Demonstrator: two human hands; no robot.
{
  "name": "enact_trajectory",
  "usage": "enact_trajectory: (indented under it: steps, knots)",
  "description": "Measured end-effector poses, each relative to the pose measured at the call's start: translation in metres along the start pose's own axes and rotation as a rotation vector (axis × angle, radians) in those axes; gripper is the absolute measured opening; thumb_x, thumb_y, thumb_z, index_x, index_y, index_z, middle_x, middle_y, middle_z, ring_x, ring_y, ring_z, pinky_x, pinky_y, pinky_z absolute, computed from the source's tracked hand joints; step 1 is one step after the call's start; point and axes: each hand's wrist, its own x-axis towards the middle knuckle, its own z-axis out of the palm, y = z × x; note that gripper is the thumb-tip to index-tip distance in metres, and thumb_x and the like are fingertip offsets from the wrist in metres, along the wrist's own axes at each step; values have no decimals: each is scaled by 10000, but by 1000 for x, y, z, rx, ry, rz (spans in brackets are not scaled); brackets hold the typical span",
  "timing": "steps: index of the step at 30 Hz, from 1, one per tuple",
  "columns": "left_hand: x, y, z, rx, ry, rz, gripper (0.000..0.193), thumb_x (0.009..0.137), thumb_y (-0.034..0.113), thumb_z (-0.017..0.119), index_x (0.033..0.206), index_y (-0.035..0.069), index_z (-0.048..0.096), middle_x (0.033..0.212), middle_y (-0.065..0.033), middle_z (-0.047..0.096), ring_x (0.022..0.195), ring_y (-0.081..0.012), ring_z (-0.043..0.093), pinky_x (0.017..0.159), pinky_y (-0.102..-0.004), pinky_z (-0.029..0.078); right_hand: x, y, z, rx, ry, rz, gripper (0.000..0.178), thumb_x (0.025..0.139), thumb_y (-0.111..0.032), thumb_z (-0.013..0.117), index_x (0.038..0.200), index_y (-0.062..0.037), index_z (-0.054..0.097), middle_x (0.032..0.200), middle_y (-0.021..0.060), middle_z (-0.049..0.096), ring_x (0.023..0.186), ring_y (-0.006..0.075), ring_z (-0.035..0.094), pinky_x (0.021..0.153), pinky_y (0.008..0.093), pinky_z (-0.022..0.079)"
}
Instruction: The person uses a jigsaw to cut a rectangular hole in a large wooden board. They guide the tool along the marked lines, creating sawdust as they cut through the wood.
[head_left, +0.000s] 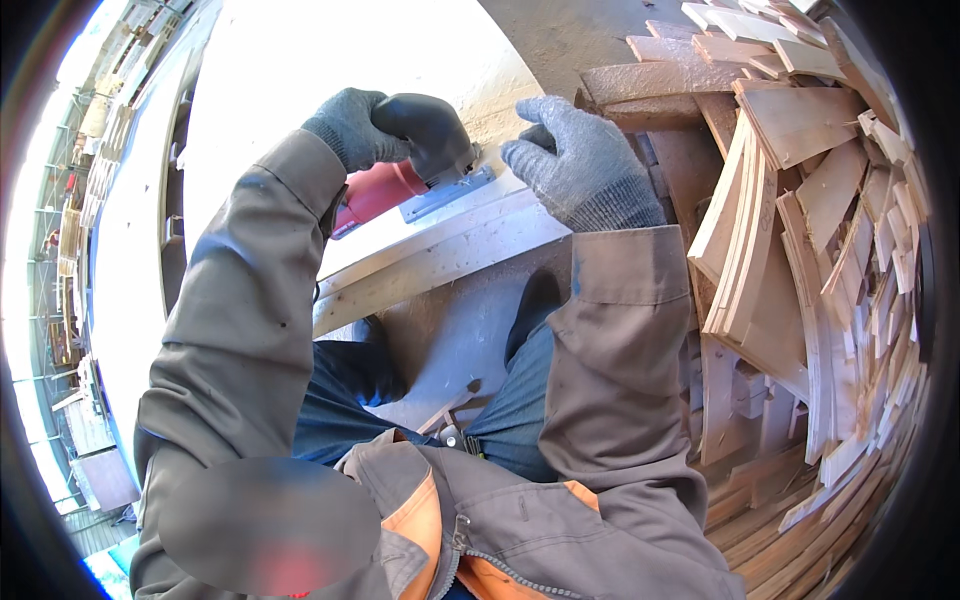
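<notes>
My left hand (355, 130), in a grey knit glove, is closed round the black rounded top of a red and black power tool (385, 190). The tool looks like a jigsaw, with a flat metal base plate (450, 195) lying on a pale board (400, 250) near its front edge. To the right, by the board's corner, my gloved right hand (590, 165) has its thumb and forefinger apart and the other fingers partly curled. Nothing shows in its grasp; whether it touches the board I cannot tell.
A large pale sheet (330, 50) stretches away beyond the tool, bright with glare. Many wood offcuts (790, 240) lie heaped at the right, close to my right arm. Stacked timber (85, 230) stands far left. My knees are below the board's front edge.
</notes>
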Motion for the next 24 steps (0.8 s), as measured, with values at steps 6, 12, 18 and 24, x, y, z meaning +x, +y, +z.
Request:
enact_trajectory:
  steps: [6,12,18,24]
  knots:
    - [5,-7,5,9,3,47,379,711,61,878,1063,31,739,823,-60,727,685,-126,663,608,-296,564,-3,-1,-4,18,-8,50,530,882,-332,762,1280,-4,642,1072,209,745,1017,331,726,910,424,566]
    - [-3,-2,7,-41,36,121,348,709,12,848,1038,20,737,865,-69,744,727,-134,676,665,-315,575,-4,-4,-8,27,-14,91,505,878,-330,756,1264,-22,648,1053,211,743,1009,354,722,896,440,561]
    - [-8,5,-4,-285,-144,93,437,648,118,887,1050,4,758,964,-104,769,904,-192,709,820,-363,576,-5,-1,1,39,57,-30,458,854,-272,746,1223,-15,657,1010,229,728,941,358,725,853,436,569]
    - [-14,20,-10,157,23,18,474,675,299,883,1050,44,745,985,-167,757,933,-309,718,858,-399,555,-8,-19,-11,9,0,65,486,876,-263,765,1278,-25,635,1064,207,737,979,345,726,885,445,571]
